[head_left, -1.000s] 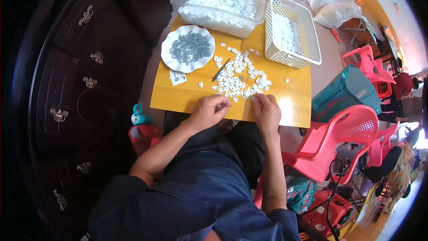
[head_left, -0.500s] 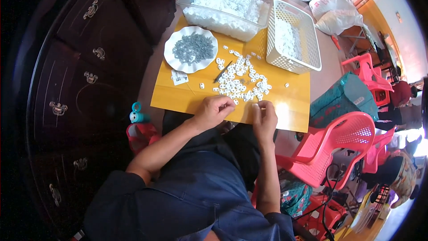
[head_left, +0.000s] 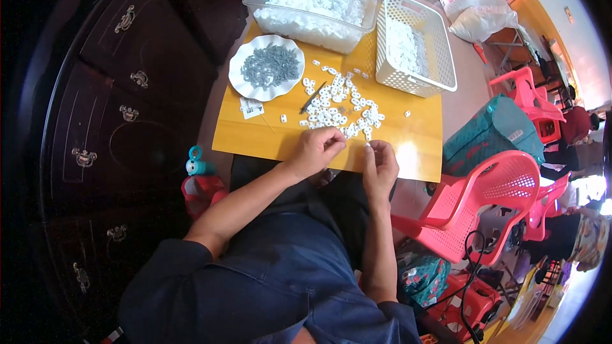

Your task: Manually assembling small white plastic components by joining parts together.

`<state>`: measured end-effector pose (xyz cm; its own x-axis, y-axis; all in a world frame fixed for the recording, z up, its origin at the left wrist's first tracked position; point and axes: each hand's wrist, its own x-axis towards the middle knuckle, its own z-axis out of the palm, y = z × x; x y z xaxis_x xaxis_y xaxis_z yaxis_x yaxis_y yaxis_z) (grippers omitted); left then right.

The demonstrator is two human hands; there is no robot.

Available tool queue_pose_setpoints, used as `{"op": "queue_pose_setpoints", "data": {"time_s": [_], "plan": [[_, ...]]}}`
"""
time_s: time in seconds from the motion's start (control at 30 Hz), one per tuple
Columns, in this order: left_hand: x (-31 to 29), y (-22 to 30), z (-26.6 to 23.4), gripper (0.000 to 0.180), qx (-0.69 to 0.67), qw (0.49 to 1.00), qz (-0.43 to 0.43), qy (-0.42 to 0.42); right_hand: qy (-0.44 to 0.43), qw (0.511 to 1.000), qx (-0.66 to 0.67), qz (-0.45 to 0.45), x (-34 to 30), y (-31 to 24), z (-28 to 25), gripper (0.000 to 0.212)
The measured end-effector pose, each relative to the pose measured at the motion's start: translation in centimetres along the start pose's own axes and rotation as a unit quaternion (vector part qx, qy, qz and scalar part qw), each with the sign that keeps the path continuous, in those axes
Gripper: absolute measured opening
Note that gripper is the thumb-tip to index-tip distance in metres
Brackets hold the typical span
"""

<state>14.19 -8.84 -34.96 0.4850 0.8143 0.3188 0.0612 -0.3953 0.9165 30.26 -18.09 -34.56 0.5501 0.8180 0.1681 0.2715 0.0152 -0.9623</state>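
Note:
My left hand [head_left: 320,151] is over the near edge of the yellow table, with thumb and forefinger pinched together; whatever is between them is hidden. Beside it my right hand [head_left: 381,169] has its fingers curled toward the thumb. A pale spot shows at that thumb's tip, too small to name. Just beyond both hands lies a loose pile of small white plastic pieces [head_left: 326,116] with dark holes. A thin dark tool [head_left: 312,98] rests along the pile's left side. To the far left a white scalloped plate [head_left: 240,84] bears many small grey pieces [head_left: 270,65].
A clear plastic bin [head_left: 306,34] full of white pieces stands at the back, next to a white perforated basket [head_left: 408,83] holding more. A small printed card [head_left: 251,107] lies below the plate. Dark drawers [head_left: 137,108] rise at left; a pink chair [head_left: 472,207] stands at right.
My left hand has moved slightly right and away from me, closer to the pile. My right hand stays nearly in place, fingers still curled. The whole view has shifted a little.

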Motion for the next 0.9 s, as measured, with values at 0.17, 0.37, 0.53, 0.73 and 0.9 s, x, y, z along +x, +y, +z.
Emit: {"op": "queue_pose_setpoints", "data": {"time_s": [0.17,0.37,0.53,0.73,0.9], "plan": [[0.0,-2.0,-0.3,0.004,-0.163,0.983,-0.085,-0.016,-0.001,0.972,-0.187,-0.139,0.8,-0.2,-0.2,0.010],[-0.3,-2.0,-2.5,0.006,-0.215,0.970,-0.107,0.029,0.035,0.955,-0.243,-0.169,0.9,-1.5,0.7,0.009],[-1.1,-1.4,-3.7,0.007,-0.206,0.968,-0.137,0.033,-0.025,0.950,-0.250,-0.186,0.0,-2.1,2.1,0.011],[-1.8,-1.3,-3.7,0.008,-0.179,0.974,-0.140,0.018,-0.083,0.941,-0.282,-0.166,0.0,-1.5,3.3,0.011],[-1.7,-1.3,-3.3,0.007,-0.181,0.972,-0.149,0.009,-0.087,0.937,-0.292,-0.172,0.1,-1.6,3.0,0.008]]}}
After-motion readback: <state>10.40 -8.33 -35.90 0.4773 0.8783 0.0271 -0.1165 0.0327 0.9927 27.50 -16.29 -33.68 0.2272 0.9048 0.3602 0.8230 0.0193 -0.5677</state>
